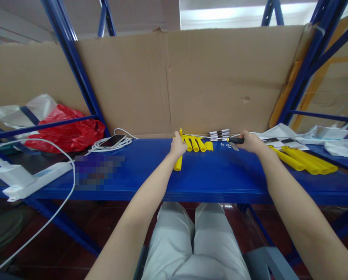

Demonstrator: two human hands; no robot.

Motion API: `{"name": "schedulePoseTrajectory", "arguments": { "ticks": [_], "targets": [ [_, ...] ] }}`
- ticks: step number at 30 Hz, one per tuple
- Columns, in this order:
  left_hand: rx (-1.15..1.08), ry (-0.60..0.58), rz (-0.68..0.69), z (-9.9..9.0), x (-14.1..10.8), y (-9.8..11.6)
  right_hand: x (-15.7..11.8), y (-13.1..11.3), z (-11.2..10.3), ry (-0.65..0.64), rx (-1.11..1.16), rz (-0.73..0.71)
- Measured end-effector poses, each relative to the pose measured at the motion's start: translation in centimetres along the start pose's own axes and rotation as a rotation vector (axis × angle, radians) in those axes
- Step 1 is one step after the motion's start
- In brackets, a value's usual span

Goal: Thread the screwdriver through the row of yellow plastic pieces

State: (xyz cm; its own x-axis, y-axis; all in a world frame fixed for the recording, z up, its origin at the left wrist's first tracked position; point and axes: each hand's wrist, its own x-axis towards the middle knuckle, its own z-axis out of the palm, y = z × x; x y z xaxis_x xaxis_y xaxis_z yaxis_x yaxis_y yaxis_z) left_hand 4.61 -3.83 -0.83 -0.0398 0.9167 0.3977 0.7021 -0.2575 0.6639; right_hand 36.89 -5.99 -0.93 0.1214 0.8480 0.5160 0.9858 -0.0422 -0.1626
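My left hand (178,145) is closed around a yellow tube-like part (178,164), held roughly upright over the blue tabletop. In my right hand (249,142) is a screwdriver (236,140) with a black and yellow handle. Its long thin shaft points left, and the tip is close to the top of the yellow part; whether they touch I cannot tell. Several similar yellow tubes (195,144) lie in a row just right of my left hand, with small yellow pieces (209,146) at the end. Small bits of hardware (226,145) lie below the shaft.
White rods with dark bands (220,134) lie by the cardboard wall (220,81). More yellow tubes (305,161) rest at the right. At left are a phone (113,140), a coiled white cable (111,147), a power strip (42,179) and a red bag (72,128).
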Motion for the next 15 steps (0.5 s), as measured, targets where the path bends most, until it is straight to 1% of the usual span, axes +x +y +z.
{"name": "schedulePoseTrajectory", "arguments": {
  "ticks": [4,10,12,15],
  "targets": [
    [0.015,-0.006,-0.003,-0.2,0.0,0.0,-0.2,-0.4,-0.3,-0.017,0.032,-0.069],
    [0.019,0.002,-0.016,-0.1,0.0,0.1,0.3,0.5,0.3,0.010,0.066,-0.191],
    [0.014,0.003,-0.006,-0.1,0.0,0.1,0.5,0.7,0.6,0.025,0.058,-0.180],
    [0.005,0.001,0.008,0.0,0.0,0.0,0.6,0.9,0.8,0.019,0.043,-0.119]
  ]
}}
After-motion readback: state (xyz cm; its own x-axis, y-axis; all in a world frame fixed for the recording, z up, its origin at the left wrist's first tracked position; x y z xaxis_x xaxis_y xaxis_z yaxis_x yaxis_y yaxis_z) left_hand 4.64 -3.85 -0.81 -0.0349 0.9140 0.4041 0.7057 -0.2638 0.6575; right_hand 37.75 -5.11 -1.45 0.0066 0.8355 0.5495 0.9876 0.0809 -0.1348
